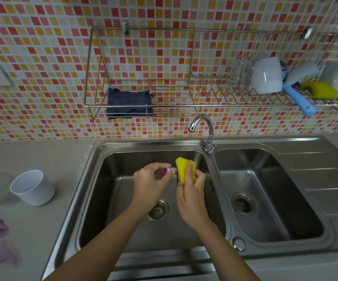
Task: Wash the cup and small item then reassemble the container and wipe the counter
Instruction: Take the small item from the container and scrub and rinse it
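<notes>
worktop left: white cup, well apart from both hands. sink, left basin: right hand clenched round yellow sponge; left hand pinching small purple-clear item just beside sponge. likely risk: wet item slipping from fingers toward drain below. basin walls either side; open room upward, under tap.
</notes>
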A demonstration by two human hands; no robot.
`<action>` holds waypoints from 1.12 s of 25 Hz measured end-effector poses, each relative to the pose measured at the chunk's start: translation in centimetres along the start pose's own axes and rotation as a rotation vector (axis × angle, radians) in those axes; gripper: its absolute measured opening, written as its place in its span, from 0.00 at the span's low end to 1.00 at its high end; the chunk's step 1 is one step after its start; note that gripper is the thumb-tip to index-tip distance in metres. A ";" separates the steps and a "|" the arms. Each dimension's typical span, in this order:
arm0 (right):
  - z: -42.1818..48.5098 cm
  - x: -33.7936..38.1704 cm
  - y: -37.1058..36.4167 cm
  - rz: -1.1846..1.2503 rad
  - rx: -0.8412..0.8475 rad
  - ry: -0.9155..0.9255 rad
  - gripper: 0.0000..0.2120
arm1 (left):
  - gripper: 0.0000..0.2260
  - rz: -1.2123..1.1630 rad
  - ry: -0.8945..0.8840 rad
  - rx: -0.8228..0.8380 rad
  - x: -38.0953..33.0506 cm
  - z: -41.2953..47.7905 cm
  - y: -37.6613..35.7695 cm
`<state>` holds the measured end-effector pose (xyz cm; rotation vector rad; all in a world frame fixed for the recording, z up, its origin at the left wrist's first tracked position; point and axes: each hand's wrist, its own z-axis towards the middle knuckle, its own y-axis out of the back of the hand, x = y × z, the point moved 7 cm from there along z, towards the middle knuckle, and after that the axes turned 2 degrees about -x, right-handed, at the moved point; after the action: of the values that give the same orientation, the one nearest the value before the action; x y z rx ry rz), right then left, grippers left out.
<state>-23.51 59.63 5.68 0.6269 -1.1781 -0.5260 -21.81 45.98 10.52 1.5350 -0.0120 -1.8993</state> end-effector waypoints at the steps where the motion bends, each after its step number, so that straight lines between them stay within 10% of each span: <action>1: 0.1 -0.1 0.1 0.001 -0.006 -0.016 0.32 | 0.06 -0.028 0.038 -0.005 0.2 -0.1 0.0; 28: 1.4 -1.1 1.0 -0.004 -0.165 -0.018 0.34 | 0.01 -0.342 0.400 0.069 2.7 0.7 -1.9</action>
<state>-25.09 60.88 5.97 0.4837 -1.1376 -0.6266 -23.55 45.84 7.63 2.0447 0.3881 -1.8180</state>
